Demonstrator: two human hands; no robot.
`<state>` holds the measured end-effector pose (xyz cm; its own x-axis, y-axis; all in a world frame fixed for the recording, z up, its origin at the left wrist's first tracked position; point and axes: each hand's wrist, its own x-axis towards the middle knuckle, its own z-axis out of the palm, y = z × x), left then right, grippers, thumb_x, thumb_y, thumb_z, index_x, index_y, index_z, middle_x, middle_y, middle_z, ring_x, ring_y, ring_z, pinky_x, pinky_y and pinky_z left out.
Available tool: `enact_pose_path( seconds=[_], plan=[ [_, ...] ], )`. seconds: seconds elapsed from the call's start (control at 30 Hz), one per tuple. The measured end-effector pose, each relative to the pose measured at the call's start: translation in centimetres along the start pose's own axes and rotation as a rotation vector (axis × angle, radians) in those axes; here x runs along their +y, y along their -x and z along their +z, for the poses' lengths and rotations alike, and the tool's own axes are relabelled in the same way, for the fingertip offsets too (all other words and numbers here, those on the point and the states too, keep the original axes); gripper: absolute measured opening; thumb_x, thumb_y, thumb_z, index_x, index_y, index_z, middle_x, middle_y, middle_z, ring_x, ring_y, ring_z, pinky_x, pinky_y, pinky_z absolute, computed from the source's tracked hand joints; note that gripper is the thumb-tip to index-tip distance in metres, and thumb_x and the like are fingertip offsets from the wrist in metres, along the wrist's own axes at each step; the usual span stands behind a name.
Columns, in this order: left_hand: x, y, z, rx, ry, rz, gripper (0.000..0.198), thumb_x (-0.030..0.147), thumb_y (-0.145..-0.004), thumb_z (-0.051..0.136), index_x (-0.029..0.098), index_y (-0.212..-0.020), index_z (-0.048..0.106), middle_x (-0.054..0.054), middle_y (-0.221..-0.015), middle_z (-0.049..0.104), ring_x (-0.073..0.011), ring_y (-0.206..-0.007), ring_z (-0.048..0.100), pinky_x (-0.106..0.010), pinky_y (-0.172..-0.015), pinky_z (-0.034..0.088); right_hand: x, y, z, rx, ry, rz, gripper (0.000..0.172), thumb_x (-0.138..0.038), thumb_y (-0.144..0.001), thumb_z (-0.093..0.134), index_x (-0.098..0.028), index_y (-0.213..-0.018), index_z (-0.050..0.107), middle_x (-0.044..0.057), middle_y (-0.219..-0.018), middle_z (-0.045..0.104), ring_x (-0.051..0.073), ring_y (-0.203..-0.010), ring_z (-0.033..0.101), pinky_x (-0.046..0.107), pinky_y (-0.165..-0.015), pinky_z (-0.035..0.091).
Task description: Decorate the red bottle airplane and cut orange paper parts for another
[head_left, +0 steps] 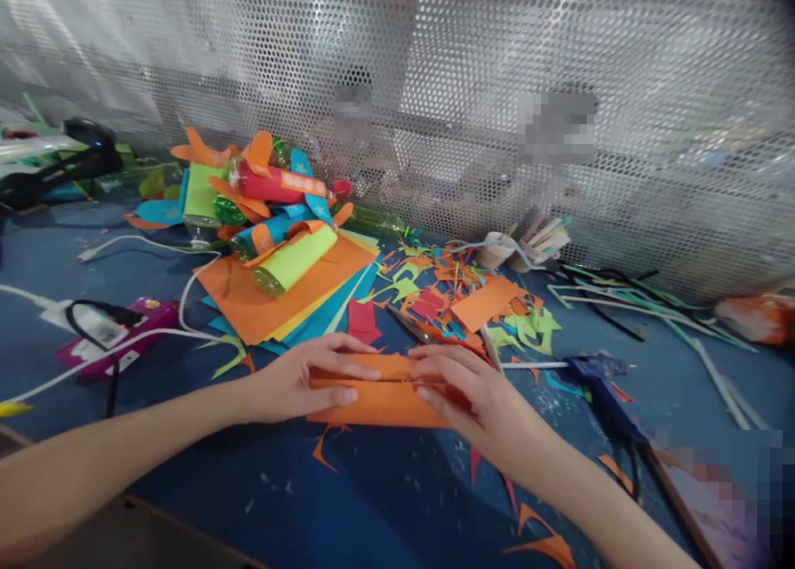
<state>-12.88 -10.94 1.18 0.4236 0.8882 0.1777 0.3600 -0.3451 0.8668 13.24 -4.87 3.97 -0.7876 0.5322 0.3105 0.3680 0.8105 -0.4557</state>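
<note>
A folded orange paper sheet (385, 399) lies on the blue table (373, 511) in front of me. My left hand (298, 378) grips its left end, thumb under and fingers curled over the fold. My right hand (472, 391) presses on its right end, fingers together along the crease. Both hands touch the paper and almost meet at the middle.
A stack of coloured paper (291, 296) with bottle-and-paper planes (273, 192) sits behind left. Paper scraps (472, 300) and scissors (413, 327) lie behind right. A blue glue gun (605, 387) is at right, a purple device (118, 337) with cables at left. A perforated metal screen (435, 72) backs the table.
</note>
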Motion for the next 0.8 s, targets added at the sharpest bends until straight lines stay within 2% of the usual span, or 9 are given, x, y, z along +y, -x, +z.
enact_pose_path(
  seconds=[0.2,0.27,0.33,0.4,0.43,0.5,0.53,0.67,0.8],
  plan=[
    [-0.3,-0.6,0.4,0.199,-0.074,-0.017,0.028,0.033,-0.087,0.058,0.03,-0.113,0.065,-0.006,-0.127,0.053,-0.0224,-0.118,0.051,-0.043,-0.102,0.041,0.4,-0.1,0.8,0.318,0.435,-0.114,0.026,-0.017,-0.09,0.051,-0.026,-0.112,0.061,0.006,-0.124,0.062,0.026,-0.121,0.049,0.052,-0.104,0.034],
    [-0.1,-0.8,0.4,0.275,-0.15,0.003,0.029,0.032,-0.088,0.056,0.03,-0.116,0.064,-0.006,-0.129,0.051,-0.0229,-0.121,0.049,-0.044,-0.104,0.04,0.6,-0.2,0.7,0.41,0.464,-0.059,0.026,-0.019,-0.088,0.054,-0.023,-0.113,0.06,0.009,-0.122,0.062,0.027,-0.117,0.052,0.05,-0.1,0.038],
    [0.1,-1.1,0.4,0.342,-0.222,0.033,0.033,0.031,-0.089,0.055,0.03,-0.121,0.06,-0.006,-0.129,0.05,-0.0225,-0.122,0.047,-0.044,-0.105,0.04,0.9,-0.3,0.5,0.538,0.403,0.078,0.018,-0.027,-0.086,0.057,-0.018,-0.101,0.061,0.012,-0.104,0.066,0.026,-0.099,0.059,0.044,-0.086,0.048],
    [0.4,-1.6,0.3,0.409,-0.284,0.083,0.036,0.03,-0.089,0.055,0.029,-0.125,0.056,-0.007,-0.128,0.049,-0.0222,-0.122,0.048,-0.044,-0.105,0.04,1.3,-0.4,0.3,0.553,0.247,0.281,0.019,-0.038,-0.083,0.059,-0.019,-0.083,0.06,0.008,-0.076,0.065,0.023,-0.073,0.062,0.039,-0.068,0.051],
    [0.5,-2.0,0.4,0.444,-0.314,0.119,0.038,0.029,-0.089,0.055,0.029,-0.127,0.054,-0.007,-0.128,0.049,-0.022,-0.121,0.048,-0.044,-0.105,0.041,1.5,-0.5,0.2,0.492,0.119,0.383,0.024,-0.043,-0.083,0.058,-0.02,-0.077,0.059,0.006,-0.067,0.063,0.021,-0.064,0.061,0.037,-0.063,0.051],
    [0.9,-3.0,0.6,0.49,-0.374,0.207,0.044,0.027,-0.089,0.055,0.029,-0.132,0.048,-0.006,-0.13,0.049,-0.0217,-0.122,0.047,-0.043,-0.106,0.04,1.8,-0.6,0.4,0.305,-0.232,0.543,0.032,-0.051,-0.081,0.056,-0.02,-0.074,0.061,0.005,-0.062,0.065,0.02,-0.058,0.062,0.036,-0.06,0.052],
    [1.1,-3.5,0.9,0.498,-0.398,0.249,0.048,0.026,-0.088,0.055,0.029,-0.135,0.044,-0.006,-0.131,0.049,-0.0216,-0.123,0.046,-0.043,-0.106,0.04,2.0,-0.7,0.5,0.268,-0.464,0.578,0.033,-0.053,-0.08,0.057,-0.02,-0.081,0.064,0.006,-0.072,0.069,0.021,-0.066,0.066,0.037,-0.065,0.054],
    [1.7,-5.5,2.7,0.468,-0.446,0.334,0.065,0.028,-0.086,0.058,0.026,-0.144,0.028,-0.008,-0.134,0.048,-0.0227,-0.123,0.046,-0.043,-0.106,0.041,2.2,-1.2,1.2,0.389,-1.139,0.555,0.043,-0.056,-0.077,0.06,-0.022,-0.104,0.064,0.007,-0.104,0.071,0.022,-0.096,0.066,0.039,-0.091,0.05],
    [1.2,-7.0,4.8,0.47,-0.529,0.396,0.053,0.03,-0.087,0.057,0.028,-0.138,0.04,-0.008,-0.136,0.044,-0.024,-0.125,0.044,-0.044,-0.106,0.04,1.9,-1.4,0.8,0.588,-1.309,0.53,0.037,-0.047,-0.074,0.069,-0.022,-0.101,0.064,0.004,-0.107,0.07,0.02,-0.099,0.065,0.033,-0.09,0.051]
  ],
)
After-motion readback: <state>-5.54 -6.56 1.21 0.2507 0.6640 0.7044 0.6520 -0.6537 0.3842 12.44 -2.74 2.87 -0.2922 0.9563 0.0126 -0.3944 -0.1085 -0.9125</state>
